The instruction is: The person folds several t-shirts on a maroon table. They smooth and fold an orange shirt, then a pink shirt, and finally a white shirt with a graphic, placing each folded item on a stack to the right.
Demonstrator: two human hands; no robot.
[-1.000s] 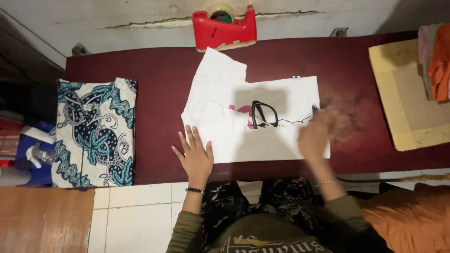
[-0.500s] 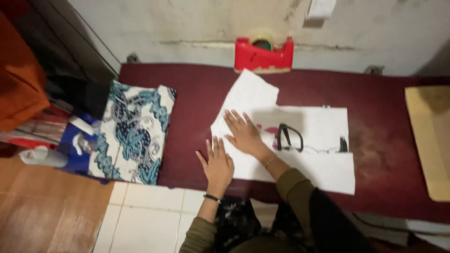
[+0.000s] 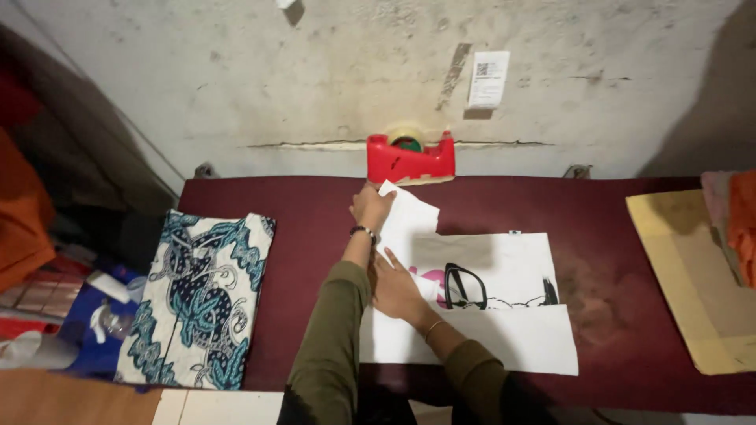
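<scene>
Our left hand (image 3: 372,206) pinches the far-left sleeve of the white printed shirt (image 3: 504,303) with closed fingers, our right hand (image 3: 396,290) presses flat, fingers together, on its left side — the shirt lies mid-surface (image 3: 614,208), near a red tape dispenser (image 3: 410,160) — patterned cloth (image 3: 197,299) left.

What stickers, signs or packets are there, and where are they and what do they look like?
Paper label: stuck on the grey wall above the table, upright white rectangle with dark print and a small square code.
Tape strip: just left of the label, a slanted greyish strip on the wall.
Paper scrap: top edge of the wall, small and white, cut off by the frame.
No screens or printed packets can be made out.
</scene>
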